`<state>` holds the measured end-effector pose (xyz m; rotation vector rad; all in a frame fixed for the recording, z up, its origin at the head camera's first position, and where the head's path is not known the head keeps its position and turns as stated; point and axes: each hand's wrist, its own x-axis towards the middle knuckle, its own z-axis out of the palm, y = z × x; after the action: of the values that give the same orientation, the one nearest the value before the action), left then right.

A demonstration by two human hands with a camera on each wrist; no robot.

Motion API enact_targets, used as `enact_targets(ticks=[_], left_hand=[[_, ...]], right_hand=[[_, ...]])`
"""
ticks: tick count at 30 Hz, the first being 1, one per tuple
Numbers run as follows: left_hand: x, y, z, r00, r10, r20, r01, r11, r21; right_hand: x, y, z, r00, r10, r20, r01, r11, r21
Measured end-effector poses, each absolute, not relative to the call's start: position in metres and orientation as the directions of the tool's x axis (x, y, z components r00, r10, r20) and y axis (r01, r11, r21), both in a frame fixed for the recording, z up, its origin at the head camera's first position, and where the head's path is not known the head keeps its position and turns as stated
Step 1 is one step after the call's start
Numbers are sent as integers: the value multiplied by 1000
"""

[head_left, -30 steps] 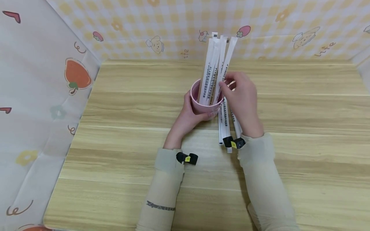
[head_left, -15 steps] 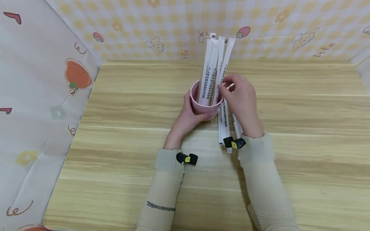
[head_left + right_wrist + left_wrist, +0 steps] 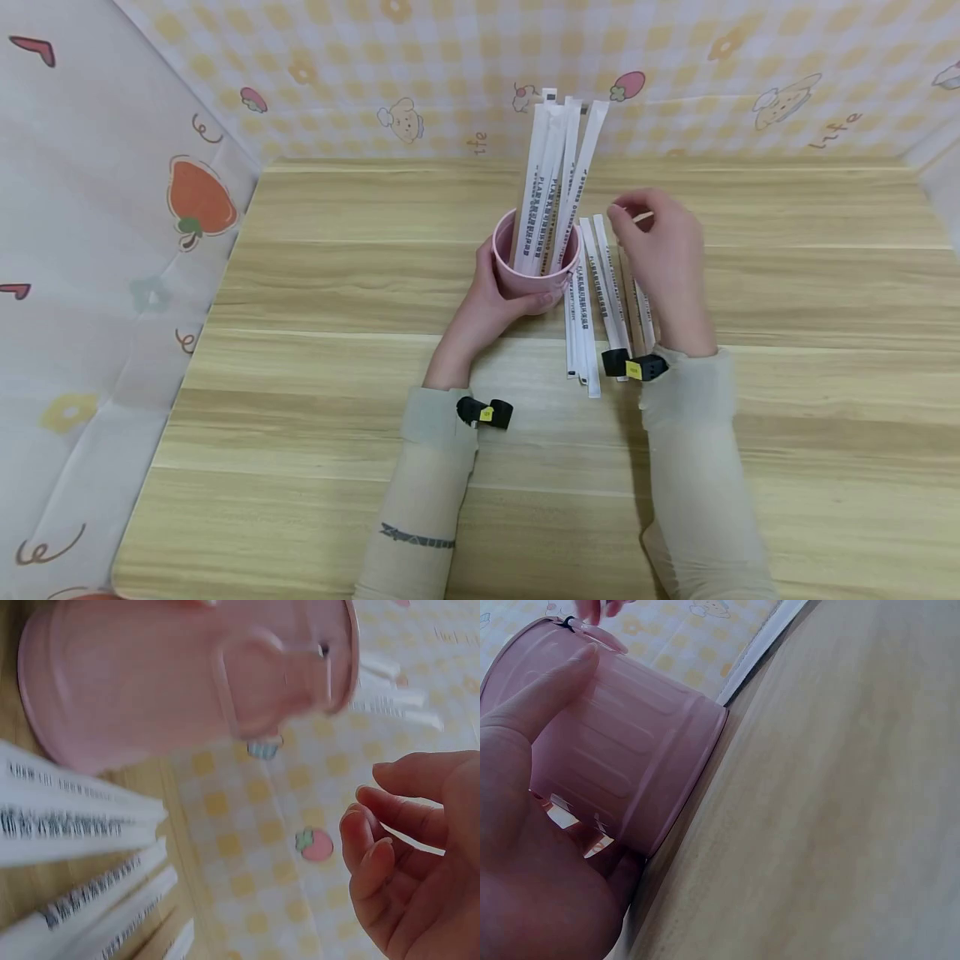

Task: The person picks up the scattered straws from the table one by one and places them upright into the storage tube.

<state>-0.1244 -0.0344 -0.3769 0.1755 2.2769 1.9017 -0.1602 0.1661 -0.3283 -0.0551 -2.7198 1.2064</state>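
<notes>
A small pink bucket with ribbed sides stands on the wooden table. My left hand grips it from the left, the thumb lying along its wall in the left wrist view. Several straws in white paper sleeves stick up out of the bucket, leaning a little to the right. My right hand hovers over the table right of the bucket, fingers loosely bent and holding nothing; the right wrist view shows its fingertips apart from everything. Below it lie more wrapped straws, partly hidden by the hand.
Another group of wrapped straws lies just right of the bucket, one end behind it. At the table's back hangs a yellow checked cloth, and a white printed cloth covers the left side.
My right hand has let go of a straw in the bucket and moved right, uncovering straws on the table. The left hand and the bucket stay put.
</notes>
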Motion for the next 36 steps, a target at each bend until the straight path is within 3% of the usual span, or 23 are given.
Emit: enact_targets(ticks=[9,26,36], left_hand=[[-126,-36,-379,-980,196,-46,-8,189,982],[-125,-34,-379,-978,199,-58,-18,195,981],[-127,-35,-381,-979,200,-41,-2,191,982]], right_hand=[[-159,189,-338,-986,163,42,81,678,-730],[-151,213,-376,-977,158,-142,212,760,-614],[-153,216,-386,-939,114,-324,290,771,-567]])
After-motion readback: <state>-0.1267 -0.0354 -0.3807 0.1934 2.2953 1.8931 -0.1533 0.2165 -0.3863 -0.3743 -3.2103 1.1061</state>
